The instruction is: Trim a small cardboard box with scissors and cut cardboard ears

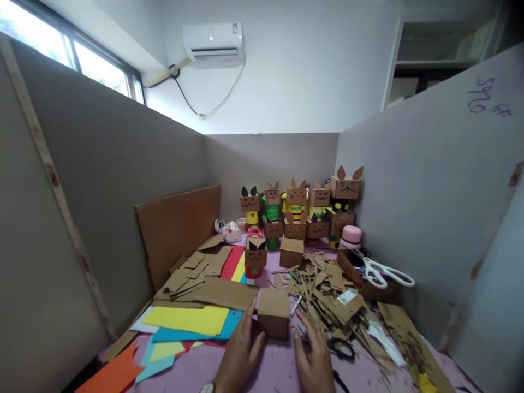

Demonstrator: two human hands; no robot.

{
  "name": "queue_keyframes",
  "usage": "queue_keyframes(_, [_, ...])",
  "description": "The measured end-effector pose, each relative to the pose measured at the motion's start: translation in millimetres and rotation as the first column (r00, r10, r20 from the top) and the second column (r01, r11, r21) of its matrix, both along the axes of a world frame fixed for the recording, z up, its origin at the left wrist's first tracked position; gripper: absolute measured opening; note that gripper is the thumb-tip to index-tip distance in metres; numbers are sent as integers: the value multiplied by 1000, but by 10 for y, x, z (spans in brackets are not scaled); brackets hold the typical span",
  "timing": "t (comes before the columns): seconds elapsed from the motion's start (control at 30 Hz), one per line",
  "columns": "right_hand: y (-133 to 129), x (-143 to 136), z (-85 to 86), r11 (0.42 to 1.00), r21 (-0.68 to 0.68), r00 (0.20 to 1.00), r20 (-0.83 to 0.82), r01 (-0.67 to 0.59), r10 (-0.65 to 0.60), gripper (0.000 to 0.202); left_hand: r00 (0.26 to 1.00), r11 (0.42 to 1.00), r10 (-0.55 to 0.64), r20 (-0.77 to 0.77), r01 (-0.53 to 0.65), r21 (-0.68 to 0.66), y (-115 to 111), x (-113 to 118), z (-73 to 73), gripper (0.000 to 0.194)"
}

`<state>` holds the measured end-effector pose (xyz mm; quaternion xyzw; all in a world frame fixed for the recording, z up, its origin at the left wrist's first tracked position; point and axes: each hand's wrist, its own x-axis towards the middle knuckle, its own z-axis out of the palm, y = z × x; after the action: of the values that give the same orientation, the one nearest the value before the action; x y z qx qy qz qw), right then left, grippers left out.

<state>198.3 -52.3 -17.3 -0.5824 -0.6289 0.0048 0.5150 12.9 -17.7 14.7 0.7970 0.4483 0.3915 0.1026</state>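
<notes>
A small plain cardboard box [273, 322] stands on the purple tablecloth [196, 368] right in front of me. My left hand [240, 349] is beside its left face, fingers stretched forward; whether the fingertips touch it I cannot tell. To the box's right, my right hand [313, 349] rests apart from it with thumb and fingers spread and nothing held. Close to that hand lie black-handled scissors [340, 349], partly hidden by the fingers. A thin white pen-like stick [295, 305] lies between the box and the scrap pile.
Cardboard strips [323, 284] are heaped at right, near a box [368, 286] with white-handled scissors [380, 273]. Yellow paper [188, 319] and flat cardboard [229, 292] lie left. Several cardboard-headed figures [256, 256] and another box [292, 254] stand behind, near a pink-lidded container [351, 234].
</notes>
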Motion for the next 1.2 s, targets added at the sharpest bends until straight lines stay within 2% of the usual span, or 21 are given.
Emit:
queue_keyframes(0.13, [1,-155,9,998,42,991,-129,41,-36,37,999,999,35,-19,-35,7,-35,25,56,60])
queue_keyframes(0.3, [-26,-272,-5,998,65,976,-220,13,2,39,995,997,82,-57,-81,10,-76,52,99,57])
queue_keyframes(0.73, [-60,-273,25,998,50,953,-302,-22,36,39,986,989,132,-102,-124,78,-85,95,71,62])
queue_keyframes(1.07, [-123,-172,41,983,-35,957,-239,-179,166,48,983,990,127,-130,-119,69,-119,142,10,62])
queue_keyframes(1.2, [-132,-129,27,977,-46,960,-202,-206,193,49,983,992,116,-139,-107,65,-142,143,14,65])
